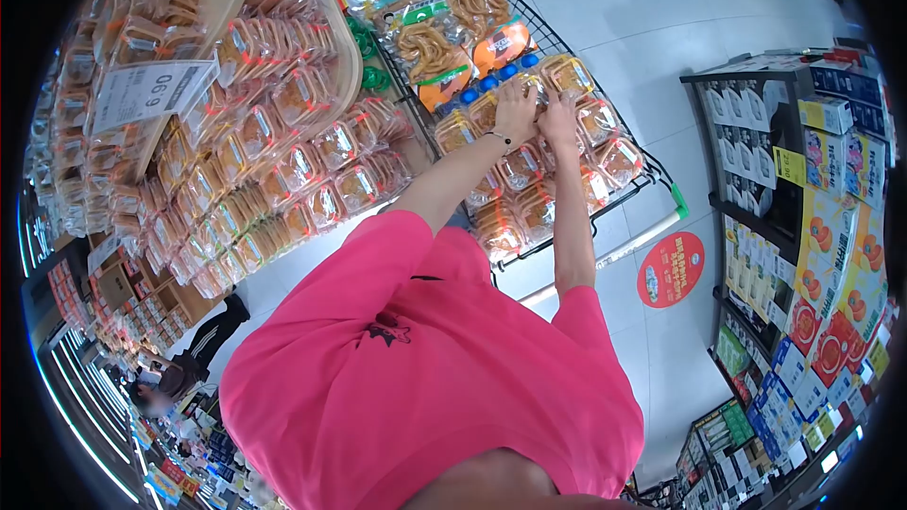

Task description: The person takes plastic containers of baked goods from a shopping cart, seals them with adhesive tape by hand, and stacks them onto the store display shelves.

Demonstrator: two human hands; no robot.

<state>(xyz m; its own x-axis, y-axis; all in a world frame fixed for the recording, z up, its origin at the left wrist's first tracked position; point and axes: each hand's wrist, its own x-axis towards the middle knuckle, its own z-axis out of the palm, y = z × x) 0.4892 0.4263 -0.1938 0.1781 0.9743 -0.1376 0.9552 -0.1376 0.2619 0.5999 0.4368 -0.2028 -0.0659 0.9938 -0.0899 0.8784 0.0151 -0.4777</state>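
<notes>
I see my left hand and right hand side by side, equally near the clear-wrapped golden-brown food packs under their fingertips in the black wire cart; I can't tell if either grip is closed.

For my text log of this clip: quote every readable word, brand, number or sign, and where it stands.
"6.90", upside down, on the white price card.
"29", further digits blurred, on the yellow shelf tag.
Too small or blurred: red floor sticker, food packs, shelf cartons.
</notes>
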